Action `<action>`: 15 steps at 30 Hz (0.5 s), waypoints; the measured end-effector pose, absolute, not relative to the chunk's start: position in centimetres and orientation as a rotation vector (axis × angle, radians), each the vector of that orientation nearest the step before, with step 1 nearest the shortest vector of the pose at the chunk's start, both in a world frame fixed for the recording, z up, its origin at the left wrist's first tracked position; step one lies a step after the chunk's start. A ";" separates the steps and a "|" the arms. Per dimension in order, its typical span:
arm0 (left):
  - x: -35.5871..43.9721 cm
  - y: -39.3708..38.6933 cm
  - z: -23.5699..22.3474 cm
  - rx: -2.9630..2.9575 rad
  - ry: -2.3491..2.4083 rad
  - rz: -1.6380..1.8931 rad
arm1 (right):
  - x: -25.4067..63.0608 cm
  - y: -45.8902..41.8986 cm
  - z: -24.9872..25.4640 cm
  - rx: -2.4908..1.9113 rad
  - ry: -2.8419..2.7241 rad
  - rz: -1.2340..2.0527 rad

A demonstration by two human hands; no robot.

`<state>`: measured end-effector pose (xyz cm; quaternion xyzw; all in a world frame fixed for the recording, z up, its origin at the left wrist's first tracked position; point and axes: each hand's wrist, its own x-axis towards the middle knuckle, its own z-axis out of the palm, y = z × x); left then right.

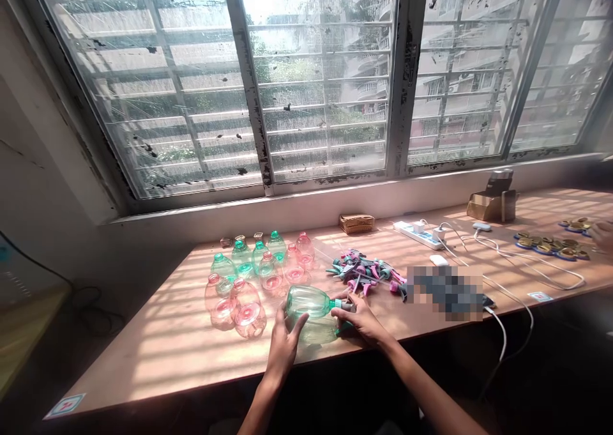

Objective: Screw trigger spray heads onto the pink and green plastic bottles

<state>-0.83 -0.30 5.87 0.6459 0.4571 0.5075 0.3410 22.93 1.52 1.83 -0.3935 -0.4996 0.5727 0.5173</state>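
Note:
A clear green spray bottle (306, 299) lies tilted on its side, its neck pointing right. My left hand (286, 338) is wrapped round its base end. At the neck, my right hand (360, 320) grips a spray head (345, 306), with its fingers closed round it. Whether the head is fully seated on the neck I cannot tell. Below the bottle is a green-tinted patch, a shadow or a second bottle. Just beyond my right hand lies a pile of pink, teal and grey spray heads (366, 272). Left of my hands stand several clear pink bottles (248, 307) and green bottles (243, 256).
A small cardboard box (357, 223) sits by the wall. To the right are a power strip (418, 235), white cables (507, 256) and a blurred-out dark object (447, 293). Gold round pieces (550, 244) lie farther right, near another person's hand (602, 236). The table's front edge (191, 384) runs close to me.

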 end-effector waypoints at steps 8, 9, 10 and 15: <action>-1.1 0.6 4.3 1.735 1.215 1.346 | 22.8 1.5 1.9 -0.957 -1.185 1.364; -1.0 0.6 4.3 1.729 1.214 1.342 | 22.8 1.5 1.9 -0.956 -1.195 1.362; -1.0 0.5 4.4 1.721 1.213 1.338 | 22.8 1.5 2.0 -0.955 -1.204 1.359; -1.2 0.2 4.9 1.717 1.211 1.339 | 22.7 1.4 2.2 -0.949 -1.225 1.352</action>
